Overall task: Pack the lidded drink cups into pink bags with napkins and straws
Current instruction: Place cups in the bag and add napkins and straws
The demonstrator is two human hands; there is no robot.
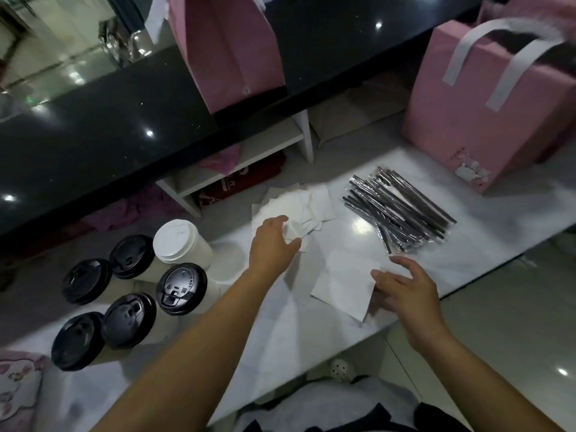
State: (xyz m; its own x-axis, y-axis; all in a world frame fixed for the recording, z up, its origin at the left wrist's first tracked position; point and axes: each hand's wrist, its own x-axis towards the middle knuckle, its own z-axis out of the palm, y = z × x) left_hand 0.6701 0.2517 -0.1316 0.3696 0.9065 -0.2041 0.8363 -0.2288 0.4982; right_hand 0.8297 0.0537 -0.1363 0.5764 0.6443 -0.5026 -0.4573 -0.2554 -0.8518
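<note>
Several lidded drink cups stand at the left of the white table: black-lidded ones (pixel 181 288) and one with a white lid (pixel 176 241). A loose pile of white napkins (pixel 307 202) lies mid-table. My left hand (pixel 274 243) reaches into that pile and pinches a napkin at its near edge. A single flat napkin (pixel 346 282) lies nearer to me; my right hand (pixel 405 291) rests on its right edge with fingers spread. Wrapped black straws (pixel 396 213) lie in a heap to the right. An upright pink bag (pixel 489 104) with white handles stands at the far right.
A second pink bag (pixel 227 51) stands on the black counter (pixel 93 126) behind the table. White shelving (pixel 249 157) with red and pink items sits under that counter. A patterned pink bag (pixel 15 388) shows at the lower left. The table's front edge (pixel 467 285) runs diagonally.
</note>
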